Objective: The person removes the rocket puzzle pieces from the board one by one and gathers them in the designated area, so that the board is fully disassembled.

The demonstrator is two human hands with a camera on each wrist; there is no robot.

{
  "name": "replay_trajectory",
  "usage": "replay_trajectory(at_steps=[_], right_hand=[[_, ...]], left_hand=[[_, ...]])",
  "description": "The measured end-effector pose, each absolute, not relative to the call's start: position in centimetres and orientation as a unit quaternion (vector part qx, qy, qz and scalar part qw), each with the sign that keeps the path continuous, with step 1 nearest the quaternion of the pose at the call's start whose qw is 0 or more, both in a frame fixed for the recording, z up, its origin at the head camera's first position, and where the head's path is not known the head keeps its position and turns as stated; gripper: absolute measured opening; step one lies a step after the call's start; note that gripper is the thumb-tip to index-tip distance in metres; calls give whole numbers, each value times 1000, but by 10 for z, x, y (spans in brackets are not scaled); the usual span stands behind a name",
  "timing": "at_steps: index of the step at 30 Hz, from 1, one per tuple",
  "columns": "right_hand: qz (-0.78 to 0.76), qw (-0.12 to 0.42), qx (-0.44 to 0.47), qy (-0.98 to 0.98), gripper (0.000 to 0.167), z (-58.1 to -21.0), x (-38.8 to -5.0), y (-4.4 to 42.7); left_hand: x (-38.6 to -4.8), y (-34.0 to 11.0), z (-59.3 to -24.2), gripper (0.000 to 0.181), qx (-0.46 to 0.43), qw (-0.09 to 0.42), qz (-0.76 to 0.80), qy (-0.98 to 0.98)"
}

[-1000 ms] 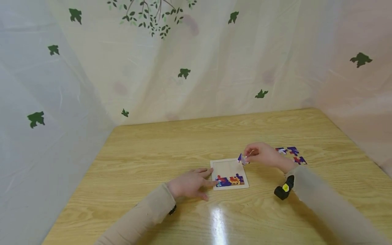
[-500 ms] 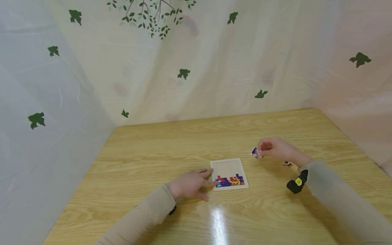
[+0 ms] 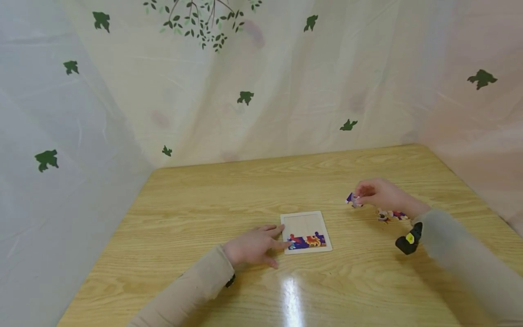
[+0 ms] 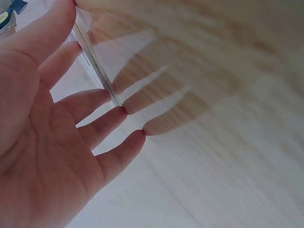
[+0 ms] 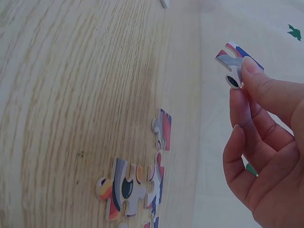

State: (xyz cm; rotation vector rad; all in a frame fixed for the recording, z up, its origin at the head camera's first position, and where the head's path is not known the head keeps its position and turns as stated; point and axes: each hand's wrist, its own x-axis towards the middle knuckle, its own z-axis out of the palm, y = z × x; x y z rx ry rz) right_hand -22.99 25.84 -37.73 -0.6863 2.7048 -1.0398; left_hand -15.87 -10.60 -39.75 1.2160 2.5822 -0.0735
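My right hand (image 3: 377,194) pinches a purple, white and grey jigsaw piece (image 3: 352,200) between thumb and fingers, held above the table to the right of the puzzle tray. In the right wrist view the piece (image 5: 236,64) shows a dark oval on a white tab. My left hand (image 3: 257,245), fingers spread and nearly straight, rests at the left edge of the pale wooden puzzle tray (image 3: 305,213), its fingertips touching the frame. Joined colourful pieces (image 3: 307,241) fill the tray's near row; bare wood shows above them. The left wrist view shows the palm (image 4: 52,152) beside the tray's edge.
Several loose jigsaw pieces (image 3: 384,215) lie on the wooden table (image 3: 212,195) under my right forearm, partly hidden by it. The right wrist view shows these loose pieces (image 5: 135,190) close together. A pale curtain (image 3: 286,59) with green bird shapes surrounds the table.
My right hand has moved from the tray's upper right corner to the right and away, carrying the jigsaw piece towards the loose ones. The left hand and tray have stayed put.
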Motion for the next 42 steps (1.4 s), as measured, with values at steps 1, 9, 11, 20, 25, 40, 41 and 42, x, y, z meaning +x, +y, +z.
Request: replay_trajectory(at_steps=[1,9,11,20,25,40,41,42], right_hand=[[-344,80,-231,907,5,-377,-230,260],[-314,96,-233,915,6,-378,-233,268],[-303,103,-232,918,4,-378,-233,269],[-292,131,-261,911,8,-385,-232,273],[-295,145,-272,904,11,-391,-234,275],[-291,144,-262,909,11,-398,-236,277],[-287,139,-262,911,12,-399,-236,277],[-283,136,-262,912,11,-399,-236,277]], left_hand=[[-159,-106,-398,63,422,143,-26,895],[-159,-106,-398,63,420,143,-27,896],[-158,-106,-398,63,419,144,-26,896],[-158,-106,-398,63,412,145,-23,899],[-157,-106,-398,63,411,143,-26,900],[-156,-106,-398,63,414,141,-25,899],[-156,-106,-397,63,414,142,-25,899],[-156,-106,-397,63,414,143,-24,899]])
